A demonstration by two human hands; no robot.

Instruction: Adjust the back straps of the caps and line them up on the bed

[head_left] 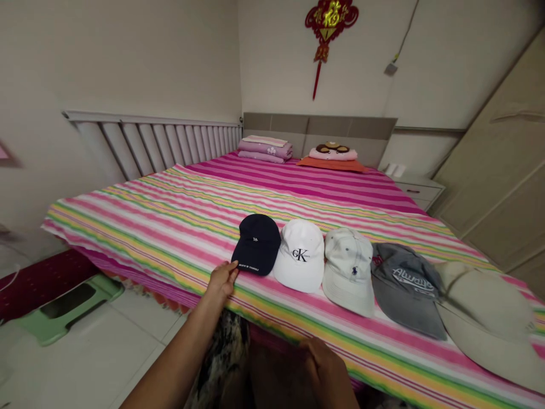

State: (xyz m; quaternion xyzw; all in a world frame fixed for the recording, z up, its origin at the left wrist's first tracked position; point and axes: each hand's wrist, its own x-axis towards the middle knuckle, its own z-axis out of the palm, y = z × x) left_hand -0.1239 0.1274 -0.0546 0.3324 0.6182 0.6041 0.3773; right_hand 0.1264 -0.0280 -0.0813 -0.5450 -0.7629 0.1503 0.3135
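Observation:
At the brim of a navy baseball cap (259, 245) is my left hand (223, 277), its thumb and fingers closed on the brim's left corner. The cap lies crown up on the striped bedspread, with small white lettering along the brim. Touching its right side is a white cap (300, 267) with black letters. A pale grey-green cap (349, 284) with a small dark emblem follows, then a dark grey cap (398, 304) with white script. Rightmost lies a beige wide-brimmed hat (489, 301). My right hand (326, 369) hangs low by the bed's front edge, fingers curled, with no object visible in it.
The striped bedspread (170, 210) covers the near part of the bed. Folded purple bedding (266, 150) and an orange pillow (332, 164) lie by the headboard (281, 126). A green stool (72, 307) stands on the floor at left, a white nightstand (419, 192) at back right.

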